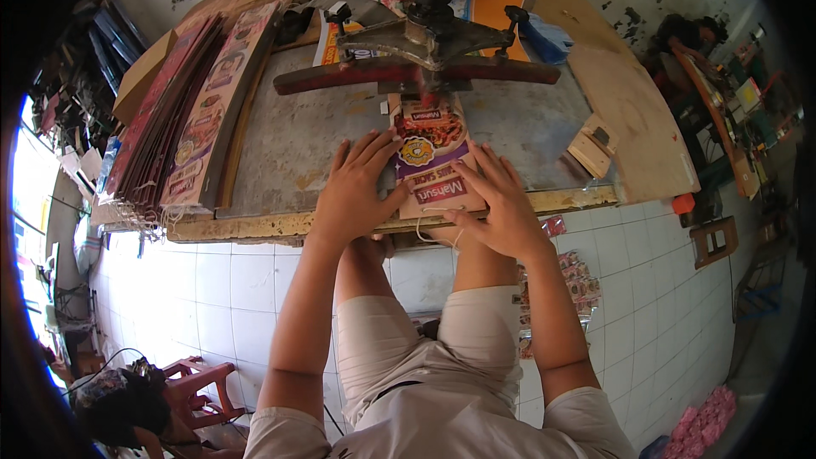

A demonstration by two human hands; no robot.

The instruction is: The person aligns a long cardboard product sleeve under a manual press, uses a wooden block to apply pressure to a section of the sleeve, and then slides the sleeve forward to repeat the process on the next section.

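A long printed cardboard strip (425,153) lies on the grey metal plate of the table, running away from me. A pale string loop (422,225) hangs from its near end. My left hand (358,183) lies along its left edge, fingers stretched out and thumb on the strip. Along the right edge rests my right hand (497,200), its fingers extended and thumb close to the near end by the string. The strip's far end sits under a dark metal press (429,42) with a wide red-edged crossbar (348,75).
Tall stacks of printed strips (225,93) stand at the left of the table. A wooden block (591,149) lies at the right on the grey plate (289,144). Behind the press are orange and yellow sheets (500,4). A person (127,399) is at the lower left near a red stool (200,387).
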